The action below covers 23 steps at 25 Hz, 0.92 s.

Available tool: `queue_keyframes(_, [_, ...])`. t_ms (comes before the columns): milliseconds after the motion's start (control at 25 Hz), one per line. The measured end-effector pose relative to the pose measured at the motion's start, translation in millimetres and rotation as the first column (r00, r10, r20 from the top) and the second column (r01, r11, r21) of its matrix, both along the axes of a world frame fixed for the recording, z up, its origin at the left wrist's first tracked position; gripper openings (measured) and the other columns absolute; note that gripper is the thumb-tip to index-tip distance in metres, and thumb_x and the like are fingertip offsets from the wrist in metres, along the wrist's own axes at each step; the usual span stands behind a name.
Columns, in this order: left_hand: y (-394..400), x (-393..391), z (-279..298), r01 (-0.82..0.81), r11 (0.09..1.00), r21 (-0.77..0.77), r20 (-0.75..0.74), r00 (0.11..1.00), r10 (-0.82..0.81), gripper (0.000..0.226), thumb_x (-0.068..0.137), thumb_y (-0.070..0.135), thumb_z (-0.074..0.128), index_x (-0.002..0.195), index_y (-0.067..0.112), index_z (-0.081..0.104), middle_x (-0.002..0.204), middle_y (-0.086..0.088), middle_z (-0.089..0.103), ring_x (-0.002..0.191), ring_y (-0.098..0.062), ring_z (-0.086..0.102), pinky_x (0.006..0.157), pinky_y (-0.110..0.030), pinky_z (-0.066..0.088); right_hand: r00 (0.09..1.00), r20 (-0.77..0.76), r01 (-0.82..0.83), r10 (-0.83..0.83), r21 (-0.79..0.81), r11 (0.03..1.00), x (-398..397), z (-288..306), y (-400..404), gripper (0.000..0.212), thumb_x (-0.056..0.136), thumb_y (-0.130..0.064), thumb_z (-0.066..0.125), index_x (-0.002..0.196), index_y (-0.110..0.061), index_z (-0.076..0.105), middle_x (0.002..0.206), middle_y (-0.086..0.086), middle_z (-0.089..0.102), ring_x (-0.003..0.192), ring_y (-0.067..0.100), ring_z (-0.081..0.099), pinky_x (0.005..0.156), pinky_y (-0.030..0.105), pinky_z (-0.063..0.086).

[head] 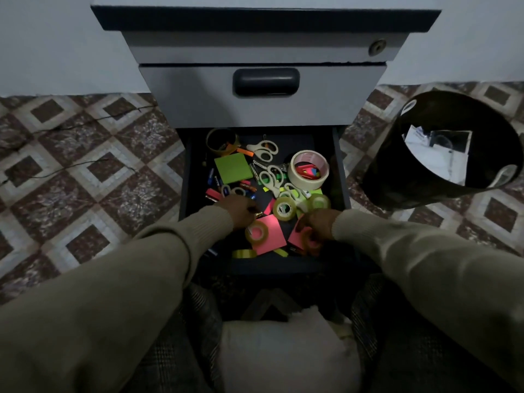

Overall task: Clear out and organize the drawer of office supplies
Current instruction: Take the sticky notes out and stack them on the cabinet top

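The open drawer (195,165) is reached into by both hands; a tape roll (310,241) is apparently gripped by the right hand (319,225); the left hand (241,209) fingers' state cannot be told in the dimness.

A: Where does the head view look from?

B: From above and just behind the open drawer (263,194), facing forward and steeply down into it.

A: How near?

B: Near. Both sleeves fill the lower corners, and the left hand (241,212) and right hand (317,225) sit mid-frame inside the drawer.

A: How wide?

B: Wide: the cabinet (263,52) leans away at the top, tiled floor (85,165) on both sides, a bin (442,154) at right.

A: Any second view?

B: Just this one.
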<state>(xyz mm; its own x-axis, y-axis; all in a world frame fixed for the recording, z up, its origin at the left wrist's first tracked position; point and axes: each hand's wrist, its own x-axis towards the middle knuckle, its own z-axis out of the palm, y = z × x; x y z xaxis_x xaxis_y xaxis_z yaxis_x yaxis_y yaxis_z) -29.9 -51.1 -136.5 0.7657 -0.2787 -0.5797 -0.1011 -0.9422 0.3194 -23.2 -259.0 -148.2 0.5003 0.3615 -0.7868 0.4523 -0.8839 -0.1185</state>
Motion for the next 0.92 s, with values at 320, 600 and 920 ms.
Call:
queue_keyframes(320, [-19,3,-26,0.148,0.974,0.169,-0.118,0.984,-0.129,0.051,0.097,0.038,0.039,0.145,0.029,0.024,0.145,-0.012,0.036,0.127,-0.029,0.042,0.100,-0.036,0.039,0.980,0.045,-0.188,0.191,-0.075,0.979,2,-11,2,0.072,0.086,-0.018,0.060,0.147,-0.028,0.022,0.152,0.001,0.025,0.135,0.029,0.027,0.105,0.039,0.033])
queue_keyframes(600, [-27,4,-30,0.094,0.974,0.208,-0.101,0.992,-0.074,0.046,0.099,0.044,0.027,0.131,0.014,0.042,0.130,-0.017,0.049,0.120,-0.031,0.046,0.097,-0.039,0.036,0.936,0.177,-0.274,0.305,-0.177,0.945,14,-6,8,0.038,0.091,-0.021,0.053,0.129,-0.016,0.052,0.133,0.008,0.050,0.121,0.025,0.048,0.099,0.036,0.044])
queue_keyframes(920, [-22,9,-27,0.108,0.988,0.113,-0.120,0.988,-0.095,0.044,0.091,0.036,0.055,0.129,0.013,0.053,0.130,-0.009,0.054,0.115,-0.025,0.053,0.091,-0.032,0.044,0.960,0.246,-0.117,0.138,-0.097,0.988,24,22,4,0.028,0.095,-0.015,0.046,0.118,-0.010,0.060,0.122,0.011,0.058,0.115,0.026,0.054,0.093,0.033,0.045])
